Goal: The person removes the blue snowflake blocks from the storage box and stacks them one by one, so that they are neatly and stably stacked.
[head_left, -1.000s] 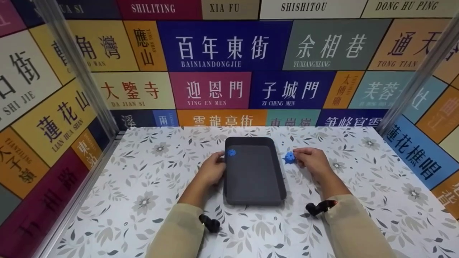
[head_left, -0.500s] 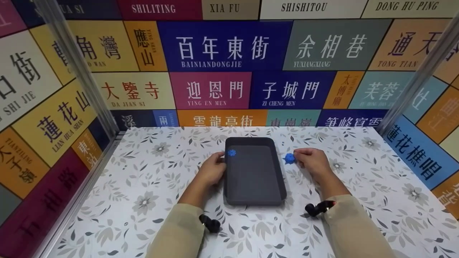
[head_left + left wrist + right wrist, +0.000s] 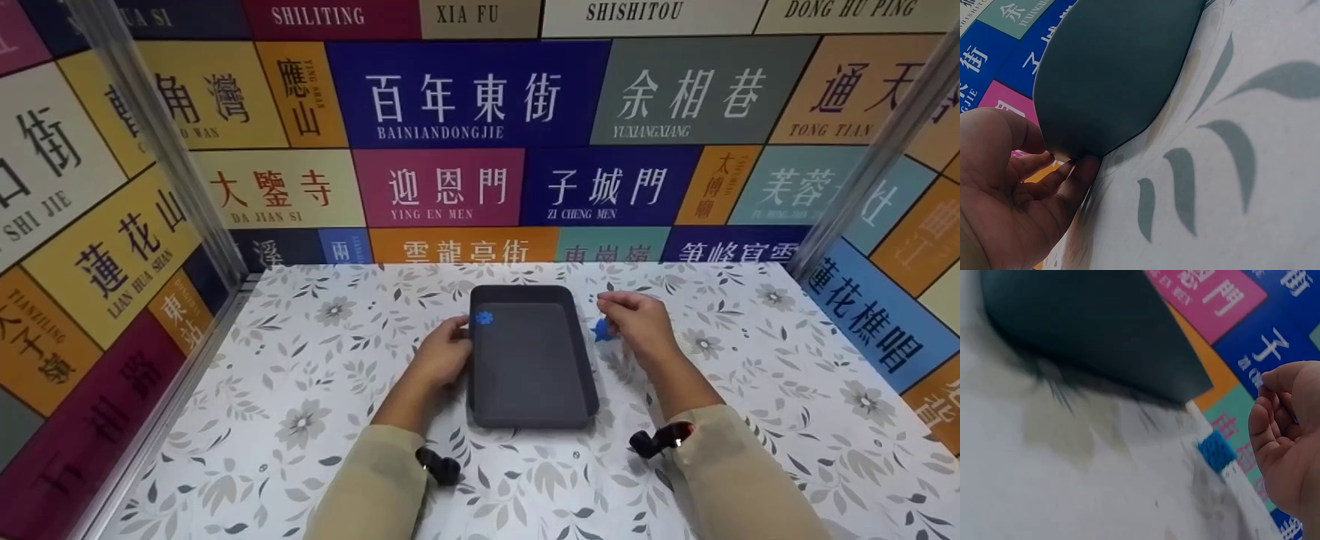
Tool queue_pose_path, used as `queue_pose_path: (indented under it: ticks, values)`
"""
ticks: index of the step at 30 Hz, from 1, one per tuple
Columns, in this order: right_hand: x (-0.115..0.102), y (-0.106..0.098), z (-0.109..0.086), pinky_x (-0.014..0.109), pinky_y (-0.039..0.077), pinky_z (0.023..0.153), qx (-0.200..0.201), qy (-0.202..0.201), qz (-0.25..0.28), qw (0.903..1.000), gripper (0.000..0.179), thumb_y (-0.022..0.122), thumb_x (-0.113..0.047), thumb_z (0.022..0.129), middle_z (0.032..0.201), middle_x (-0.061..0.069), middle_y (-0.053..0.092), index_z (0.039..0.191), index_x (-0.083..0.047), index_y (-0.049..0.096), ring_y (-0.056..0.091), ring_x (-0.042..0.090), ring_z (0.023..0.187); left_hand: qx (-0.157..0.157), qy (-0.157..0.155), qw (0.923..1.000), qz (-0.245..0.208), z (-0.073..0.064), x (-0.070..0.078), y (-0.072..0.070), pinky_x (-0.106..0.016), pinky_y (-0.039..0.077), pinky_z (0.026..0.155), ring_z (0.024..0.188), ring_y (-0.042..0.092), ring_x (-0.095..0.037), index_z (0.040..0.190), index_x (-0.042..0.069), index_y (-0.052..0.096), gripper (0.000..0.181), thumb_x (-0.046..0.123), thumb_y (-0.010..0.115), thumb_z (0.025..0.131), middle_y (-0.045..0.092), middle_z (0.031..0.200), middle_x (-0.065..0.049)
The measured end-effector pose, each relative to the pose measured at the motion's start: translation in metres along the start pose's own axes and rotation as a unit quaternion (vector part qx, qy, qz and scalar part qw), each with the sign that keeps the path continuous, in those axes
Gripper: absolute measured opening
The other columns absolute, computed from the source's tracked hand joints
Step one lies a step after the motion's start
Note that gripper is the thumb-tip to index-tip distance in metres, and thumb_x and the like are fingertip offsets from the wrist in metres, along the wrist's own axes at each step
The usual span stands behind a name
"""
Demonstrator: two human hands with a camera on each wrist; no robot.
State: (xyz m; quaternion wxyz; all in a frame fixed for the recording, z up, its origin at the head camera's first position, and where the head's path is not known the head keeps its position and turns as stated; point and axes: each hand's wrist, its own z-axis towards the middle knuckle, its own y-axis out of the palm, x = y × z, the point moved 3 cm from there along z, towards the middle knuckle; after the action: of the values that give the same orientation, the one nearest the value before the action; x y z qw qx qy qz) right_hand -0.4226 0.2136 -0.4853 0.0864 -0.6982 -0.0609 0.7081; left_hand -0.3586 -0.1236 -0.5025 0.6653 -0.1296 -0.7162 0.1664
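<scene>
A dark grey rectangular tray (image 3: 532,367) lies on the table. My left hand (image 3: 442,354) holds its left rim, thumb and fingers at the tray's wall (image 3: 1112,73) in the left wrist view. Inside the tray, near its far left corner, lies a blue snowflake disc (image 3: 484,318). To the right of the tray, a small cluster of blue snowflake discs (image 3: 602,330) stands on the table, partly hidden by my right hand (image 3: 637,319). Thumb and forefinger of that hand are pinched together just above the cluster. A small bluish piece shows between the fingertips (image 3: 1269,377), mostly hidden.
The table (image 3: 300,465) has a white cover with grey leaves and flowers. Walls (image 3: 465,97) of coloured sign panels close it in at the back and both sides. Metal posts (image 3: 172,142) stand at the corners.
My right hand has lifted from beside the blue cluster and moved slightly left and away from me. The left hand and tray keep their place.
</scene>
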Motion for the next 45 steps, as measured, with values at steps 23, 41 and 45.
queue_pose_path:
  ticks: [23,41,45]
  values:
    - [-0.079,0.126,-0.018,0.023,0.055,0.061,-0.092,0.003,0.211,0.9731,0.008,0.073,-0.006,0.098,0.085,0.000,0.073,0.101,-0.007,0.080,0.063,0.012,0.071,0.005,0.019,0.9997,0.016,-0.001,-0.002,-0.002,-0.048,0.045,0.122,0.136,0.063,-0.031,0.154,0.010,0.057,0.058,0.017,0.056,0.096,0.069,0.144,-0.015]
    - [-0.022,0.147,0.051,0.028,0.058,0.068,-0.040,-0.002,0.034,0.9986,0.020,0.076,-0.021,0.098,0.091,0.001,0.072,0.113,-0.010,0.081,0.065,0.017,0.077,0.008,0.025,0.9995,0.019,-0.001,0.002,-0.001,-0.049,0.045,0.121,0.136,0.063,-0.032,0.152,0.010,0.059,0.057,0.017,0.056,0.095,0.070,0.143,-0.015]
    - [-0.012,0.153,0.052,0.029,0.058,0.069,-0.049,-0.036,-0.009,0.9981,0.022,0.077,-0.021,0.096,0.097,0.003,0.075,0.113,-0.007,0.081,0.068,0.023,0.081,0.002,0.011,0.9999,0.012,-0.001,0.000,0.000,-0.049,0.046,0.120,0.136,0.062,-0.032,0.154,0.010,0.057,0.059,0.017,0.055,0.095,0.069,0.145,-0.016]
